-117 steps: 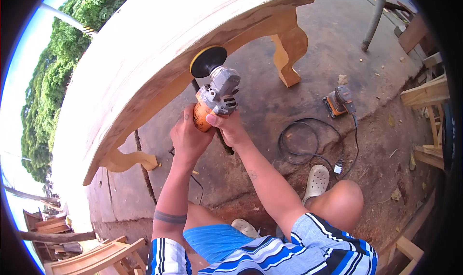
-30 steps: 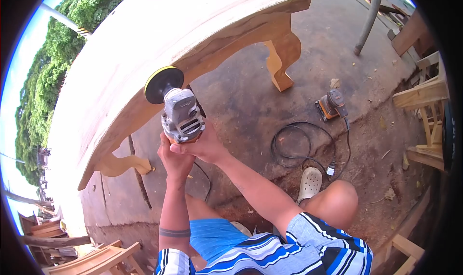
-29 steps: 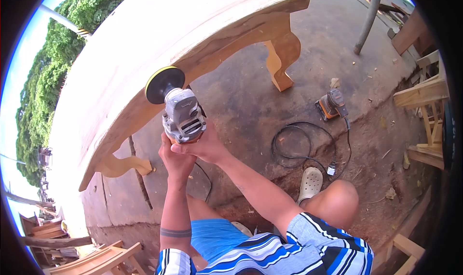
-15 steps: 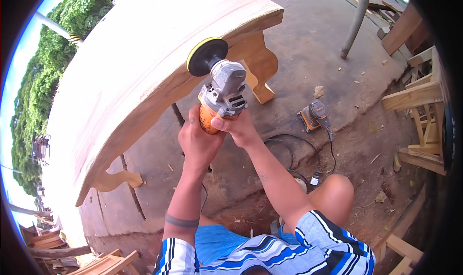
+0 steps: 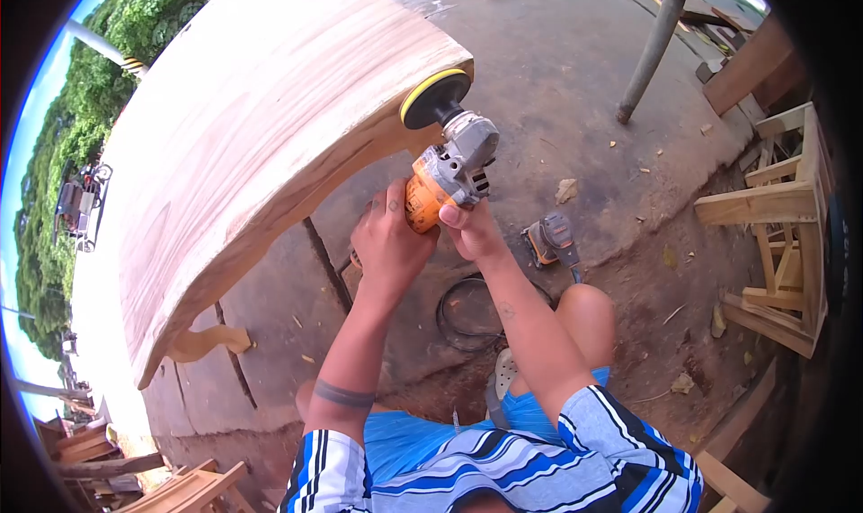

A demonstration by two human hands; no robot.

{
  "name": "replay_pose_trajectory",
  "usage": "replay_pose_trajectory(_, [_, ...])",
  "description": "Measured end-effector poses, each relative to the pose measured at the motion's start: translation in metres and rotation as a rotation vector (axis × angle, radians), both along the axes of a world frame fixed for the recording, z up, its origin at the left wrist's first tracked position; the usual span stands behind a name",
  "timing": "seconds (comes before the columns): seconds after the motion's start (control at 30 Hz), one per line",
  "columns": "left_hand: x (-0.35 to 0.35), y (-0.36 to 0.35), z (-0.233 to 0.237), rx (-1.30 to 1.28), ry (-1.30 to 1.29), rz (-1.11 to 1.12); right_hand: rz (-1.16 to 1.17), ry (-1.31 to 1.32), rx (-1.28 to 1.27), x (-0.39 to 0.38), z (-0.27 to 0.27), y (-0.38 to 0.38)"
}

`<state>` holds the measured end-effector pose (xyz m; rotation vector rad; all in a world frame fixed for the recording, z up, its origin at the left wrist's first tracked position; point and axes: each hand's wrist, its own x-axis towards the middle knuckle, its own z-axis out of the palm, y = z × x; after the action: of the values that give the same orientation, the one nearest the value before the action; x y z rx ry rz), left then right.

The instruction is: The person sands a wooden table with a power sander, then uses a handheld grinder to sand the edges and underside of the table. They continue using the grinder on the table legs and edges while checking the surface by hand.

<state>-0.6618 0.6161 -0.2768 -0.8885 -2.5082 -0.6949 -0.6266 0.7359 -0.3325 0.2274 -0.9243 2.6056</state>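
My left hand point(image 5: 393, 239) is closed around the orange body of an angle grinder point(image 5: 455, 169). My right hand point(image 5: 475, 232) grips the same tool from the other side, its thumb lying over the housing. A round black sanding pad point(image 5: 438, 99) with a yellow rim is fitted to the grey head. The pad is against the front edge of a large wooden tabletop point(image 5: 279, 126), near its far right corner. Pale grain runs along the top, and the edge curves. A shaped wooden leg point(image 5: 209, 342) shows below its near end.
An orange and grey palm sander point(image 5: 552, 240) lies on the dirt-streaked concrete, with a coiled black cord point(image 5: 463, 320) nearby. A wooden frame point(image 5: 764, 203) stands at the right. Beyond the table rises a metal post point(image 5: 649, 63). Wooden pieces point(image 5: 193, 493) sit at lower left.
Both hands have carried the grinder right and slightly toward me in the view, along the table's edge to near its corner. The camera view has shifted, and my right knee sits further left.
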Motion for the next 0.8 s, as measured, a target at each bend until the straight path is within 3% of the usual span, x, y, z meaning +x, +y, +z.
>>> replay_pose_trajectory(0.23, [0.009, -0.005, 0.006, 0.057, -0.062, 0.016, 0.059, -0.08, -0.001, 0.008, 0.01, -0.005])
replay_pose_trajectory(0.43, [0.02, -0.037, -0.014, 0.282, -0.063, 0.066, 0.085, -0.101, 0.252, 0.012, 0.029, -0.032])
replay_pose_trajectory(0.8, [0.023, 0.041, 0.005, 0.078, -0.166, 0.033, 0.003, -0.105, 0.062, 0.023, 0.02, 0.043])
